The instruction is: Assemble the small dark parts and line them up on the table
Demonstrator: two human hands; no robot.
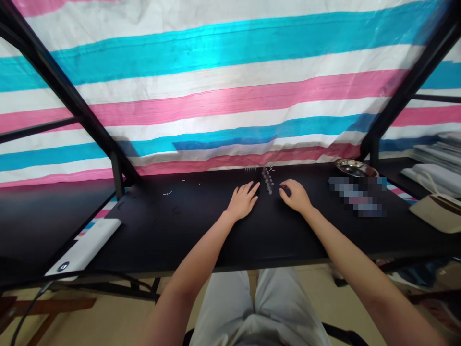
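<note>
A cluster of small greyish, see-through pieces (268,181) lies in a narrow strip on the black counter (180,240), toward its back edge and between the person's two hands. The left hand (244,202) is palm down just to the left of it, fingers spread, so its grip is open and holds nothing that shows. The right hand (295,196) is just to the right of the strip, fingers curled and the thumb toward the forefinger; whether this grip has closed on anything small, I cannot tell. Behind the left fingertips, at the back edge, stands a short row of tiny pale pieces (251,168), and a thin whitish bit (270,168) lies at the far end of the strip. Off to the left are some white scraps (167,193) (thin, like bits of thread or trimmings). A shiny metal dish (356,168) sits at the back right, with a pixelated patch (356,199) in front of it. Farther right is a beige pouch (437,213). A white slab-shaped device (86,250) rests at the counter's left end, and a striped sheet (230,91) hangs behind everything
</note>
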